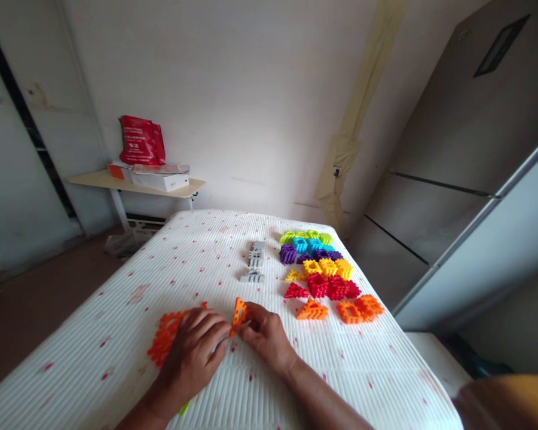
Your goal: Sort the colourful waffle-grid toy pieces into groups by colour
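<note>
My right hand [266,334] is closed, with thumb and fingers pinching an orange triangular interlocking building piece [239,313] held tilted up above the table. My left hand [197,346] has its fingers bent, and the tips of its thumb and index finger meet at the lower left end of that same piece. Partly covered by the left hand, a group of orange interlocking pieces [165,337] lies on the table. A small orange bit [204,304] shows just beyond the left knuckles. Beneath the left wrist peeks a lime green piece [185,408], mostly hidden.
Sorted building pieces line the right side: orange [361,309], red [336,288], yellow [328,267], purple [288,254], blue [314,245] and lime green [305,236]. Grey pieces [255,255] lie mid-table on the white cover [206,251]. A side table [89,178] holds a red bag [141,140].
</note>
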The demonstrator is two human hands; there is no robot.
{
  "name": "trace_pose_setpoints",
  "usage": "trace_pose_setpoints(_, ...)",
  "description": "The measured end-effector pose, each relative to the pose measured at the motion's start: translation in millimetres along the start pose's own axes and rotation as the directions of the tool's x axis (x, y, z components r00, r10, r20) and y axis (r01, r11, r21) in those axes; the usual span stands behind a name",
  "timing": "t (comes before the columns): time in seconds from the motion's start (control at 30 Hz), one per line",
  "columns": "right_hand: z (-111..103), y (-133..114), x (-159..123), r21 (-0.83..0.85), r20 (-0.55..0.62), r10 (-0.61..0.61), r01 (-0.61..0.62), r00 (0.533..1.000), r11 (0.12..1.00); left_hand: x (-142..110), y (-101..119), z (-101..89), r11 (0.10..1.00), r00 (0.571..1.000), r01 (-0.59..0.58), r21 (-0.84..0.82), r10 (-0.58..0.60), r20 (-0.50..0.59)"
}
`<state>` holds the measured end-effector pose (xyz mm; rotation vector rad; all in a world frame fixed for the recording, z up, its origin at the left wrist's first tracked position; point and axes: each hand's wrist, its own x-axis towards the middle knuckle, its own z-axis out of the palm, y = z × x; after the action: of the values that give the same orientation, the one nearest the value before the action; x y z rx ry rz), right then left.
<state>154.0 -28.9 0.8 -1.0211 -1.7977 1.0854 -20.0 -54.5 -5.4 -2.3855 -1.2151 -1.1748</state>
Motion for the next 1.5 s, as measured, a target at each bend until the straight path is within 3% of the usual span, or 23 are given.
trace_pose_setpoints(0.13, 4, 3, 0, -0.154, -0.058, 0.026, -0.034, 0.998, 0.987, -1, -2, 2.5, 0.994, 0.995, -0.099, -0.035, 0.099, 0.009)
trace_pose_setpoints(0.23, 3, 6, 0, -0.325, -0.062, -0.016, -0.005, 0.998, 0.946, -4, -8, 3.9, 0.996, 0.997, -0.077, -0.038, 0.078, 0.021)
trace_pose_setpoints(0.37, -6, 7, -2, -0.652, 0.029, -0.044, 0.052, 0.999, 0.757, -8, -17, 4.2, 1.000, 0.999, 0.003, -0.001, -0.003, -0.050)
trace_pose_setpoints(0.47, -11, 7, -4, -0.764, 0.076, 0.010, 0.052, 0.997, 0.644, -8, -18, 2.8, 0.999, 0.998, 0.043, 0.010, -0.042, -0.057)
trace_pose_setpoints(0.7, -9, 13, -1, -0.781, 0.066, 0.076, 0.004, 0.995, 0.625, -8, -16, 1.6, 0.997, 0.996, 0.069, 0.019, -0.067, -0.053)
trace_pose_setpoints(1.1, -11, 11, 3, -0.715, 0.043, 0.093, -0.035, 0.995, 0.698, -4, -16, -7.0, 0.994, 0.987, 0.111, 0.012, -0.109, -0.121)
trace_pose_setpoints(1.23, -5, 7, 12, -0.779, 0.017, 0.106, -0.053, 0.994, 0.625, -5, -18, -8.2, 0.996, 0.988, 0.092, 0.012, -0.089, -0.127)
trace_pose_setpoints(1.5, 5, -4, 29, -0.917, 0.153, 0.116, 0.098, 0.981, 0.386, -10, -31, -3.2, 1.000, 0.990, 0.025, 0.016, -0.023, -0.137)
